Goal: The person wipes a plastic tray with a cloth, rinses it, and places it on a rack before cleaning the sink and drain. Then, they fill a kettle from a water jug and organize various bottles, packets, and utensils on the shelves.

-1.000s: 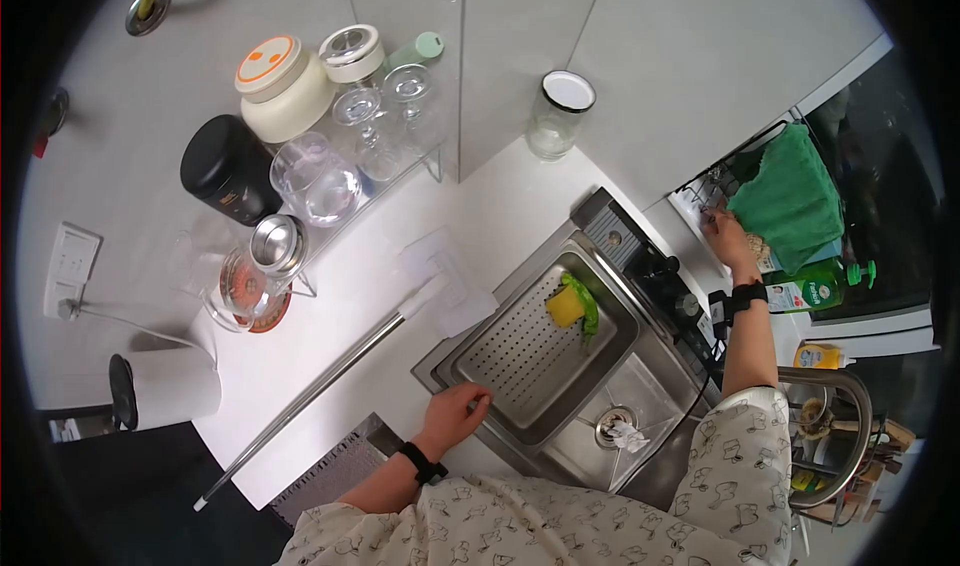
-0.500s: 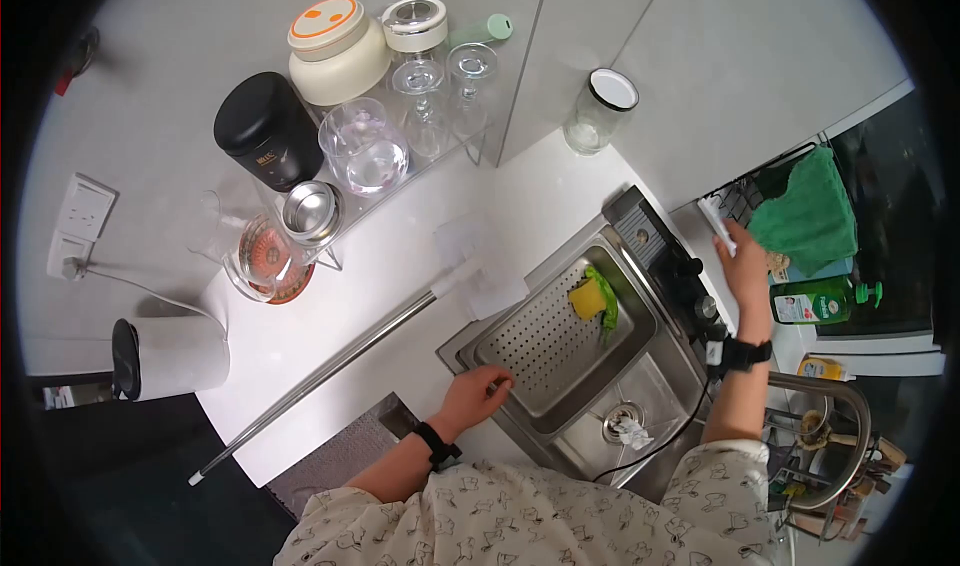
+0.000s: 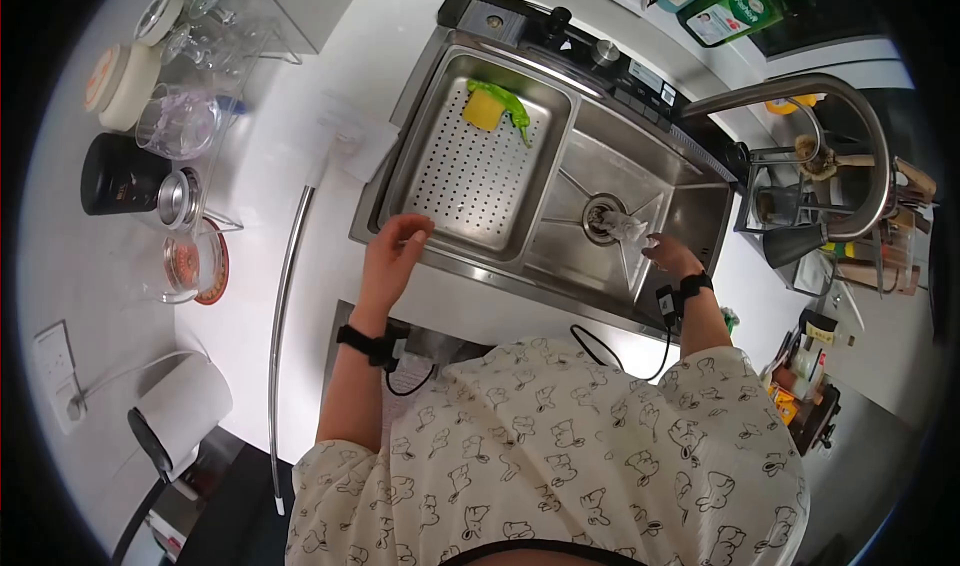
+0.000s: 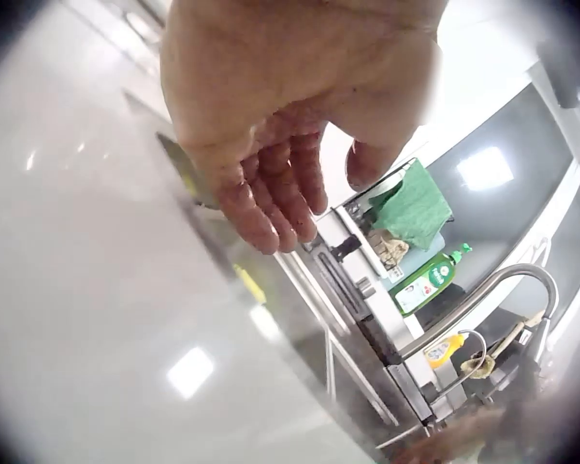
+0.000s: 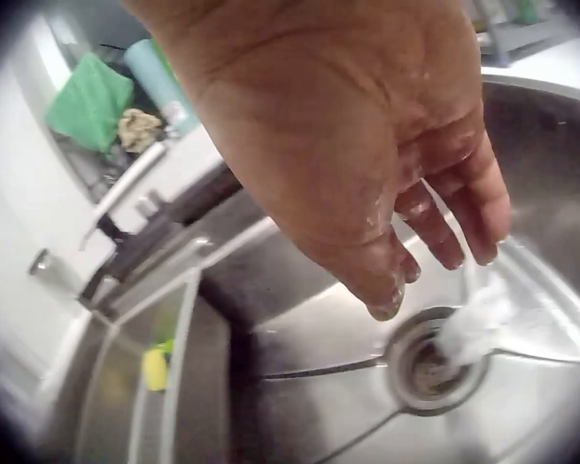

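In the head view, my right hand (image 3: pixel 678 258) hangs low over the right part of the steel sink (image 3: pixel 600 311), with relaxed fingers. Right by its fingertips, a crumpled whitish wad (image 5: pixel 478 324) lies at the drain (image 5: pixel 406 367); nothing shows inside the palm. My left hand (image 3: pixel 392 256) hovers at the sink's front left edge, beside the perforated steel tray (image 3: pixel 470 181), its fingers bent loosely around nothing. At the tray's far end lie a yellow sponge (image 3: pixel 483 109) and a bright green, long piece (image 3: pixel 514 109).
A curved faucet (image 3: pixel 872 146) arches at the right, before a rack of utensils (image 3: pixel 800 206). Behind the sink stands a green soap bottle (image 3: pixel 735 14). On the left counter are a long metal pole (image 3: pixel 290 296), a glass jug (image 3: pixel 185 266) and a shelf of cups and jars.
My right hand has come from the back rail, where something white was at its fingers, down over the drain. The head view has turned rightward; my left hand stays near the sink edge.
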A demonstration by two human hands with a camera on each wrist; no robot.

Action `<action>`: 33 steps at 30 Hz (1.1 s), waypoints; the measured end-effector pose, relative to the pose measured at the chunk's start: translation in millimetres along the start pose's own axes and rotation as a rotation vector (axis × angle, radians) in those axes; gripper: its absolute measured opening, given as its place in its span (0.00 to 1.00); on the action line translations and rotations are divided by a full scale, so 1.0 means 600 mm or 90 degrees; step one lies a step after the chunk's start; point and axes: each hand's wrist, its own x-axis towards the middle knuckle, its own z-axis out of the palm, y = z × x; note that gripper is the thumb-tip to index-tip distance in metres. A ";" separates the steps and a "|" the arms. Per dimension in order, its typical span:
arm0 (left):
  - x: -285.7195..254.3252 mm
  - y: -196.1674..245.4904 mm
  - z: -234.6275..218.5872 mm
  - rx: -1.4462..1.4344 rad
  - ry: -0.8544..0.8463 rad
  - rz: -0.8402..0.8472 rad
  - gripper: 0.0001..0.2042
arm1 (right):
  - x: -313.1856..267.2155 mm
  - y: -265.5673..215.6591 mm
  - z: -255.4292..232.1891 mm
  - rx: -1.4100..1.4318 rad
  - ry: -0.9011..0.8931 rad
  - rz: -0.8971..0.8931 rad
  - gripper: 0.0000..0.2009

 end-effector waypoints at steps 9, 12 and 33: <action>-0.127 0.082 0.126 0.138 0.028 -0.038 0.10 | 0.173 -0.018 0.113 0.151 0.209 0.025 0.28; -0.155 0.084 0.193 0.149 -0.043 -0.063 0.10 | 0.228 0.015 0.203 0.035 0.310 -0.059 0.21; -0.114 0.045 0.248 0.368 0.000 -0.043 0.11 | 0.103 0.093 0.072 0.874 -0.048 -0.045 0.14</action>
